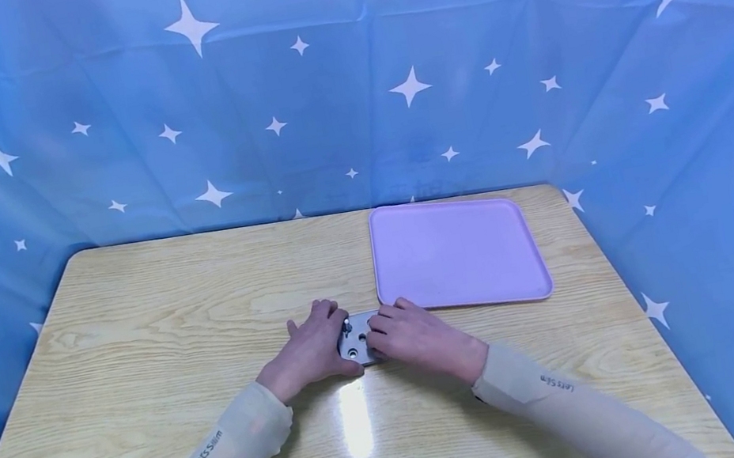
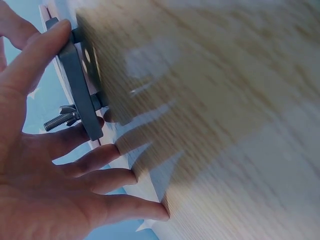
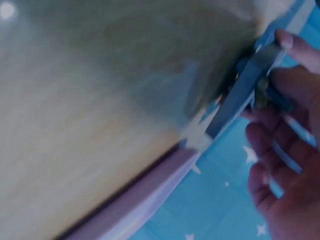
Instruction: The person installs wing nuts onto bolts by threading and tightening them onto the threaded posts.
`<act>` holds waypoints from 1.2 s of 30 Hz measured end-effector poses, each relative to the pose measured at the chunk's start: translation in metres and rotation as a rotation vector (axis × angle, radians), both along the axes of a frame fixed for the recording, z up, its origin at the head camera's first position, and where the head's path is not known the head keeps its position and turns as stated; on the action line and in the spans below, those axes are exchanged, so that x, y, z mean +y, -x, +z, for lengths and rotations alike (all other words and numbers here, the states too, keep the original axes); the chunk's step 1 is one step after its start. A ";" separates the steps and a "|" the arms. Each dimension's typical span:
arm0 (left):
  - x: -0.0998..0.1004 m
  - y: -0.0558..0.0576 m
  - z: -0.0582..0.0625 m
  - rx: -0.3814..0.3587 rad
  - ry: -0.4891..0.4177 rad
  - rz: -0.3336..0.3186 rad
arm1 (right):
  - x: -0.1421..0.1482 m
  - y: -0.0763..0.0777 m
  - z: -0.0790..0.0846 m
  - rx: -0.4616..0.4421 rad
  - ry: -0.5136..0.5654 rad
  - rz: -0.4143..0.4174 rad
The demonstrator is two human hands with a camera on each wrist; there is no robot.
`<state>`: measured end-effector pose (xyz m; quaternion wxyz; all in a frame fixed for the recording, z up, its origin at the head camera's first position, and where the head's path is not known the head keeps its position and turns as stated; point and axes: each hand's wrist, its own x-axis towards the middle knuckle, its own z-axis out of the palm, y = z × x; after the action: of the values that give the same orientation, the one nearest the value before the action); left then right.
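A grey metal plate with holes lies near the middle of the table, raised slightly on the bolt heads under it. My left hand holds its left end, thumb on the near edge and forefinger at the far edge; the other fingers spread out to the table. A threaded bolt with a wing nut stands up at that end. Over the right end, my right hand curls its fingers around a second wing nut, partly hidden by the fingers. One right fingertip touches the plate's edge.
A purple tray lies at the back right, its near left corner close to my right hand. The wood-grain table backs onto a blue curtain with white stars, which also hangs along both sides.
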<state>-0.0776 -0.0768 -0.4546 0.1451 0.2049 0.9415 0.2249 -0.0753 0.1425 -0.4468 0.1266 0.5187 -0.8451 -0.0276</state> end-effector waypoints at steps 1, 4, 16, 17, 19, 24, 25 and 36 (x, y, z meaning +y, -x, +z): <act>0.000 0.000 0.000 0.002 -0.001 0.001 | -0.002 -0.002 -0.002 0.007 0.021 -0.022; 0.001 0.000 0.000 0.005 0.005 0.003 | -0.008 -0.007 -0.008 0.008 0.104 -0.108; 0.002 -0.001 0.000 -0.003 0.009 0.007 | -0.004 -0.007 0.005 -0.199 0.040 -0.102; 0.002 0.000 0.000 -0.002 0.010 0.005 | -0.001 -0.005 0.009 -0.203 -0.002 -0.054; 0.002 0.000 0.000 -0.002 0.013 0.004 | 0.005 -0.001 0.014 -0.181 -0.082 0.037; 0.001 0.001 0.000 -0.003 0.017 0.005 | 0.011 0.006 0.016 -0.042 -0.180 0.133; 0.001 0.001 0.000 -0.002 0.018 0.004 | 0.012 0.008 0.016 -0.021 -0.179 0.141; 0.001 0.001 -0.001 0.015 0.006 -0.002 | 0.011 0.016 0.009 0.026 -0.108 0.200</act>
<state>-0.0788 -0.0760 -0.4552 0.1386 0.2069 0.9431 0.2202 -0.0918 0.1533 -0.4376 0.1113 0.6060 -0.7848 -0.0672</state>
